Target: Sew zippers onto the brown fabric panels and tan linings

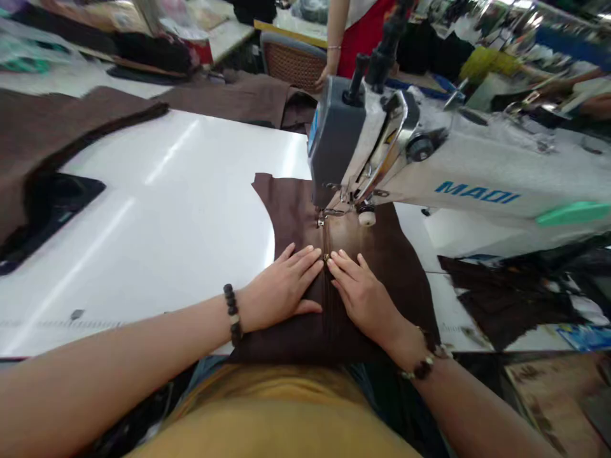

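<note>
A dark brown fabric piece (pixel 291 203) lies on the white sewing table (pixel 157 210), running under the presser foot (pixel 329 216) of a white sewing machine (pixel 468 172). A zipper (pixel 327 248) runs down the fabric's middle. My left hand (pixel 284 283) lies flat and open on the fabric just left of the zipper. My right hand (pixel 363 292) lies flat and open just right of it. The fingertips of both hands nearly meet at the zipper, a short way in front of the needle.
More brown fabric (pixel 42 127) is piled at the table's left and back. Dark scraps (pixel 506 299) lie to the right under the machine arm. Another person in red (pixel 353 32) stands beyond the machine by a woven chair (pixel 293 63).
</note>
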### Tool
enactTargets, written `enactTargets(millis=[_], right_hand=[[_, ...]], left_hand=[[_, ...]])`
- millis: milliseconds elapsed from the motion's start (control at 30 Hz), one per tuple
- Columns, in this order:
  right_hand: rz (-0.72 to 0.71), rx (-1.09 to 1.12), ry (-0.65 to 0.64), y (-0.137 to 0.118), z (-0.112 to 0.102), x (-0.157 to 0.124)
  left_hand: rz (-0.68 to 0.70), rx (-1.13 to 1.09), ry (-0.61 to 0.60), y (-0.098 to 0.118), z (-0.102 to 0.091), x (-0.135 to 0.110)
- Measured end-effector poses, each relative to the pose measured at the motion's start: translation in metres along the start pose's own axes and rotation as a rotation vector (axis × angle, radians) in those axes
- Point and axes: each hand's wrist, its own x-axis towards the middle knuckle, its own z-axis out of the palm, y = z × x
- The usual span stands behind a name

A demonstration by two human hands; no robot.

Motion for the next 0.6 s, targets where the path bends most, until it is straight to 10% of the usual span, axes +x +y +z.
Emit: enactTargets(millis=[600], right_hand=[[-0.037,0.015,0.023,0.0026,-0.0013,0.0004]], left_hand=[[-0.023,0.004,-0.005,-0.0022,0.0006,0.0021]])
